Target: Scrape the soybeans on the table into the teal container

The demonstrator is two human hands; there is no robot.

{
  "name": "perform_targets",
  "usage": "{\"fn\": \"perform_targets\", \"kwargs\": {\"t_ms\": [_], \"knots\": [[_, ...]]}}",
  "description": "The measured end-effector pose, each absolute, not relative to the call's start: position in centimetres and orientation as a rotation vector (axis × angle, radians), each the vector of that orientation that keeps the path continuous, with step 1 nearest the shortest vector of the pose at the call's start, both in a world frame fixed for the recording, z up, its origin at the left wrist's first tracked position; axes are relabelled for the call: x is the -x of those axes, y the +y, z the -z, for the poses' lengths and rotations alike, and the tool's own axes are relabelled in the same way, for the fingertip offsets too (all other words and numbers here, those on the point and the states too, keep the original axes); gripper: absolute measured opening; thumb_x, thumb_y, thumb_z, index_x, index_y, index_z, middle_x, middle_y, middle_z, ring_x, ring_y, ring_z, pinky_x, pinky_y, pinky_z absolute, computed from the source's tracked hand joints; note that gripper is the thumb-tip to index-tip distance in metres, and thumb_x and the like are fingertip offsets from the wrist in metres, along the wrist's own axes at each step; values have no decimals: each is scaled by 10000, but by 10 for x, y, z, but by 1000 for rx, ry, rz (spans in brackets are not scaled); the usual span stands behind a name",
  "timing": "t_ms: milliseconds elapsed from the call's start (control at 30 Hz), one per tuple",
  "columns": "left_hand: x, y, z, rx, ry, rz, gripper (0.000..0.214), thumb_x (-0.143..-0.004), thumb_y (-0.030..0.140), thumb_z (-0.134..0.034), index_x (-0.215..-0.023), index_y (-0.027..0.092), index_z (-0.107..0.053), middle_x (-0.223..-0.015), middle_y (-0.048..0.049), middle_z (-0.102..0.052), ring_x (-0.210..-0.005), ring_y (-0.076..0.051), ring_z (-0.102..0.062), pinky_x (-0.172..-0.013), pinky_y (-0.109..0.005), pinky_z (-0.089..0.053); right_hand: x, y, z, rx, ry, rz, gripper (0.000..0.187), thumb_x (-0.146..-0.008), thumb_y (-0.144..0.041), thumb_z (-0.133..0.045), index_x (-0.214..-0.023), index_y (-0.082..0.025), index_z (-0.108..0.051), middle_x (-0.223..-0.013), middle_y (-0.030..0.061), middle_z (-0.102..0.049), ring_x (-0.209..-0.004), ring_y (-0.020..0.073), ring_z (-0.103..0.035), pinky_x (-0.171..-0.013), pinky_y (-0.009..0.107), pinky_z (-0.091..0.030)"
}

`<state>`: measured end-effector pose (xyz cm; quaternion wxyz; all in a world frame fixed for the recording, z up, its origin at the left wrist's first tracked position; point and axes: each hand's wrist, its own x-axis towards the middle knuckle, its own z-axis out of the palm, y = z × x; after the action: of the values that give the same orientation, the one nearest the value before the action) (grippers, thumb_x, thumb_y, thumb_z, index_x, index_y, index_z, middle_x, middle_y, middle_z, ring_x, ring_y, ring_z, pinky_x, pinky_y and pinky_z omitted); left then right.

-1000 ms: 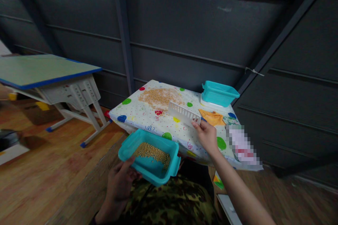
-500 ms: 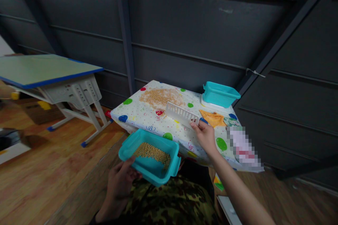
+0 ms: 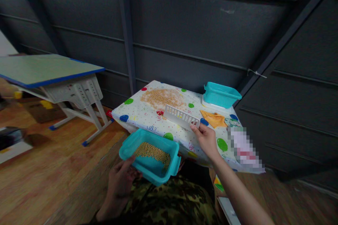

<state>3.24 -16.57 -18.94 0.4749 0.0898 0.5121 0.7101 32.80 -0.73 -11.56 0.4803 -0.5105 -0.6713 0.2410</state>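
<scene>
My left hand (image 3: 120, 184) grips a teal plastic container (image 3: 150, 156) from below, holding it just under the near edge of the small table (image 3: 137, 114). The container holds a layer of yellow beans (image 3: 151, 151). My right hand (image 3: 207, 140) is closed on one end of a white slotted plastic strip (image 3: 181, 116), which stands on edge on the spotted tablecloth. A heap of loose beans (image 3: 161, 97) lies on the cloth just beyond the strip.
A second teal container (image 3: 221, 95) sits on a white lid at the table's back right, with an orange cloth (image 3: 213, 119) in front of it. A grey school desk (image 3: 50, 77) stands at left on the wooden floor. A dark panelled wall is close behind.
The white strip and my right hand have slid slightly leftward and nearer to me across the cloth. The left hand and its container have stayed put.
</scene>
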Motion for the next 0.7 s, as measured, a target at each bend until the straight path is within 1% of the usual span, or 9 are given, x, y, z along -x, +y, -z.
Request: {"fn": "perform_targets", "kwargs": {"t_ms": [67, 167, 333, 400, 533, 633, 700], "knots": [[-32, -165, 190, -222, 1254, -1726, 575, -498, 507, -1259, -646, 209, -791, -539, 17, -709, -456, -189, -663, -465, -308, -580, -329, -9, 115, 1239, -1638, -590, 826, -999, -1013, -758, -662, -303, -506, -653, -27, -459, -687, 184, -409, -648, 340, -325], [-32, -166, 189, -238, 1237, -1733, 580, -525, 543, -1259, -638, 196, -808, -547, 5, -712, -468, -186, -662, -470, -308, -574, -329, -13, 113, 1246, -1630, -609, 809, -988, -996, -778, -665, -298, -528, -676, -16, -484, -696, 193, -446, -652, 342, -342], [-32, -167, 188, -255, 1239, -1720, 583, -538, 556, -1265, -638, 223, -796, -562, 8, -722, -491, -186, -671, -487, -310, -592, -324, -20, 111, 1231, -1626, -673, 770, -985, -973, -789, -698, -276, -632, -693, -4, -524, -702, 200, -456, -652, 345, -364], [-32, -167, 189, -251, 1232, -1720, 568, -551, 550, -1261, -644, 225, -804, -565, 4, -727, -495, -189, -676, -486, -312, -604, -320, -22, 111, 1216, -1621, -678, 785, -986, -987, -784, -693, -278, -620, -682, -8, -516, -701, 197, -443, -646, 340, -358], [-30, -164, 198, -247, 1232, -1728, 536, -591, 515, -1245, -662, 210, -810, -577, -20, -745, -492, -207, -680, -475, -330, -611, -314, -22, 111, 1219, -1621, -677, 823, -969, -1024, -773, -668, -293, -545, -659, -27, -441, -681, 182, -398, -625, 337, -316], [-27, -160, 208, -233, 1234, -1733, 545, -571, 536, -1233, -676, 216, -805, -562, -11, -725, -472, -212, -666, -453, -336, -597, -313, -26, 111, 1229, -1642, -699, 822, -977, -1012, -774, -665, -299, -509, -661, -33, -418, -669, 173, -383, -626, 338, -315], [-25, -158, 213, -232, 1241, -1738, 547, -553, 529, -1230, -671, 226, -790, -553, 2, -705, -468, -207, -657, -452, -331, -593, -314, -33, 113, 1226, -1667, -721, 816, -986, -998, -779, -664, -295, -520, -659, -32, -429, -661, 172, -391, -629, 340, -328]]}}
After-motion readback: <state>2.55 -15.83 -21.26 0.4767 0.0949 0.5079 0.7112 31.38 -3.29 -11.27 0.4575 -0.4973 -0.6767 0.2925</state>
